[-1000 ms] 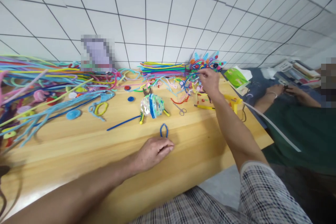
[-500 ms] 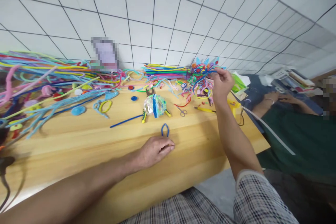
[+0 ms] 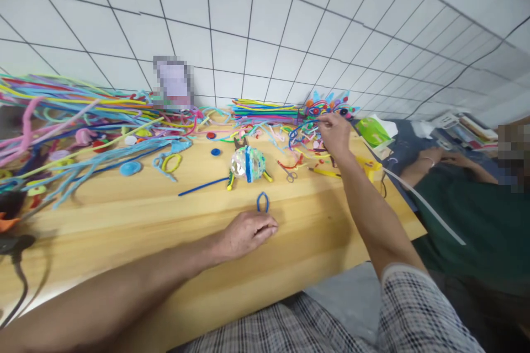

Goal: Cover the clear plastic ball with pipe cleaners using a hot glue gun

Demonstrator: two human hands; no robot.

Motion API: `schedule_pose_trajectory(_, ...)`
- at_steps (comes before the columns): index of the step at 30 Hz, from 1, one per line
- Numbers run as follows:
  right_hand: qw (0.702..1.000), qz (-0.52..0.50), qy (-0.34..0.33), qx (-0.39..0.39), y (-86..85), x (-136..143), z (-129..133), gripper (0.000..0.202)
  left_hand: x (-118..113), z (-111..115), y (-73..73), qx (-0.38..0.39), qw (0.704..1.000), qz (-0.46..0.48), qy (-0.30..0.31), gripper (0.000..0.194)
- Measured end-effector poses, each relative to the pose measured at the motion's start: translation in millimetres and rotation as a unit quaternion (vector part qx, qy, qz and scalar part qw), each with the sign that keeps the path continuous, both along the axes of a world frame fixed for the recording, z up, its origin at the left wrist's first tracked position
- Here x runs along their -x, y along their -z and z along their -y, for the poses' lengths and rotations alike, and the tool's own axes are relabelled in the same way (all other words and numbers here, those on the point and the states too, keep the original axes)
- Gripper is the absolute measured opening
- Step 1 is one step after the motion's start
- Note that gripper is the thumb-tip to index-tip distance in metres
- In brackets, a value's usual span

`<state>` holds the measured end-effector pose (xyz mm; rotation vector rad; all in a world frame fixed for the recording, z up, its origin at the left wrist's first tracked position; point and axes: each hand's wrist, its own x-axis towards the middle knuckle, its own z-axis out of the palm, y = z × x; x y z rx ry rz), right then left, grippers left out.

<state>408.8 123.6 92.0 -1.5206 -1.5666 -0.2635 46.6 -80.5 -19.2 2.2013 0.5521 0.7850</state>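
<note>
Blue loop (image 3: 263, 202), centre | our left hand (image 3: 250, 233) closed on its base, likely sparing the bend | right of centre: our right hand (image 3: 334, 131) pinches a blue strand (image 3: 307, 123)

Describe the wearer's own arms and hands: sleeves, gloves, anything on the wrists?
Left hand and right hand: no gloves, watch or bands visible. Right sleeve: pale fabric, dark check, ending near the elbow in a light hem. Left forearm: uncovered; its sleeve is out of view.

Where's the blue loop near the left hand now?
In the head view, the blue loop sticks out beyond the left hand, horizontally central, nearer the wearer than the blue-banded ball.
</note>
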Motion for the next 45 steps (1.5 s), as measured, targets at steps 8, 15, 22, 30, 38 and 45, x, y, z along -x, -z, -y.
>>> schedule_pose_trajectory(8, 0.994, -0.107, -0.013, -0.028, 13.3, -4.4, -1.7, 0.015, 0.0, -0.5, 0.1, -0.024, 1.0, 0.007, -0.003, 0.025)
schedule_pose_trajectory(15, 0.964, -0.257, -0.067, -0.019, 13.5, 0.2, -5.9, 0.007, 0.1, -0.3, 0.1, -0.011, 1.0, -0.005, 0.004, 0.027)
schedule_pose_trajectory(22, 0.962, -0.266, -0.066, -0.012, 16.4, 7.0, 4.4, 0.009, 0.9, -0.9, 0.2, -0.002, 1.0, -0.01, 0.008, 0.029)
schedule_pose_trajectory(30, 0.968, -0.212, -0.136, 0.005, 15.1, 23.8, 42.6, 0.011, 1.3, -1.0, -0.3, 0.018, 1.0, 0.004, 0.009, 0.03)
schedule_pose_trajectory(38, 0.968, -0.13, -0.212, -0.022, 2.1, 57.9, 126.6, 0.011, 4.7, -0.9, -16.5, 0.155, 0.987, 0.045, -0.019, 0.024)
schedule_pose_trajectory(45, 0.966, -0.075, -0.248, -0.022, -7.6, 93.9, 166.1, 0.013, 12.2, -0.2, -27.9, 0.266, 0.956, 0.107, -0.066, 0.054)
